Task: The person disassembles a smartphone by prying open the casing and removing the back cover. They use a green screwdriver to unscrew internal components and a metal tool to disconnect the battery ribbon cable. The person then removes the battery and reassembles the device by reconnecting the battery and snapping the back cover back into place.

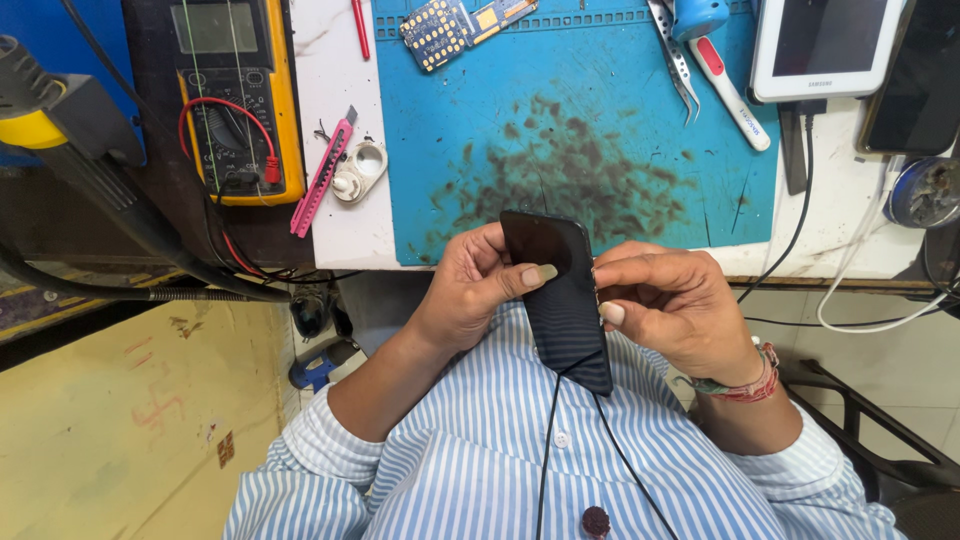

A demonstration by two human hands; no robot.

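Both hands pinch the black phone [558, 300]: left hand [470, 290] thumb on glass, right hand [675, 305] grip at its edge.

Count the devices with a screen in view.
4. A black smartphone held in both hands, a white tablet at the top right, a dark phone beside it at the edge, and a yellow multimeter at the top left. More may lie out of frame.

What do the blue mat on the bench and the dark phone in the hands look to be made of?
The blue mat looks like matte rubber or silicone: dull surface, dark smudges, moulded slots along its far edge. The phone, held by the left hand and right hand, looks like glossy glass, faintly reflective.
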